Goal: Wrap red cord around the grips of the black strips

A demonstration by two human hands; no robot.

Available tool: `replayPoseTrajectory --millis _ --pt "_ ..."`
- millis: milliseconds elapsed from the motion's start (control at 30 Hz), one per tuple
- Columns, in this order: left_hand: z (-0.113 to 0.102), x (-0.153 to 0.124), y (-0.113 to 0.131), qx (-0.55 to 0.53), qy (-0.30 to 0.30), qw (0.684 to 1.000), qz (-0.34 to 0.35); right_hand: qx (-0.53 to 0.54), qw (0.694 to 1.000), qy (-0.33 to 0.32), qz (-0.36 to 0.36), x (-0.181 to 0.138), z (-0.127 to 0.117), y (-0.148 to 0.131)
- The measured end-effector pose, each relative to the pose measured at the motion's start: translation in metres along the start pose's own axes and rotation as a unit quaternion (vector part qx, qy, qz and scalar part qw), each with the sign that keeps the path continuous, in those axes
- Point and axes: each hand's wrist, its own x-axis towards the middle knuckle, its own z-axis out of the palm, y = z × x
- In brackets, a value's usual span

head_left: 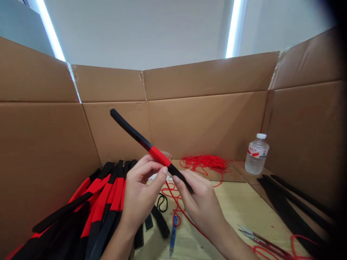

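I hold a long black stick (129,129) with a band of red cord wound round its middle (159,156). It slants up to the left above the table. My left hand (141,191) pinches the stick at the lower end of the red band. My right hand (199,198) grips the stick's lower end from beneath. A red cord (176,202) trails from the stick down to the table.
A pile of black sticks with red bands (100,206) lies at the left. Plain black sticks (292,209) lie at the right. A heap of red cord (206,162), a water bottle (256,153), scissors (257,236) and a blue pen (172,234) rest on the wooden table. Cardboard walls (206,122) surround everything.
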Motion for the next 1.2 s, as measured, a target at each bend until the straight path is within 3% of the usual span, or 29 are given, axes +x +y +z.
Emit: replayPoseTrajectory --millis 233,533,833,1067,1200 --pt "-0.005 -0.002 0.004 0.051 -0.014 0.999 0.005 0.113 0.984 -0.061 0.121 0.004 -0.004 -0.007" --pt "-0.017 -0.005 0.014 0.062 -0.082 0.995 0.004 0.303 0.912 -0.155 0.23 0.009 -0.02 -0.004" --pt "-0.01 -0.006 0.016 0.001 -0.088 0.996 0.009 0.467 0.829 -0.182 0.25 0.012 -0.027 0.005" --pt "-0.008 -0.007 0.015 -0.026 -0.084 0.996 0.03 0.503 0.799 -0.191 0.269 0.012 -0.03 0.002" --pt "-0.008 -0.003 0.004 -0.063 -0.076 0.994 0.039 0.552 0.756 -0.219 0.276 0.011 -0.031 0.0"
